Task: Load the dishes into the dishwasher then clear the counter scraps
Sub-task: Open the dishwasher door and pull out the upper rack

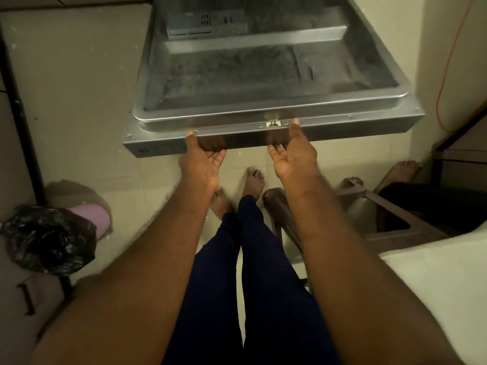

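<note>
The lowered grey stainless-steel dishwasher door (342,129) hung over pale floor tiles (79,101). At its front edge the left hand (203,160) and right hand (292,154) lay palm-up, unclenched, thumbs touching it. A crumpled black plastic bag (50,238) sat far left.

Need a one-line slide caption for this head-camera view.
Palms up, left hand and right hand meet the front edge of the open dishwasher door, thumbs against its rim.
</note>
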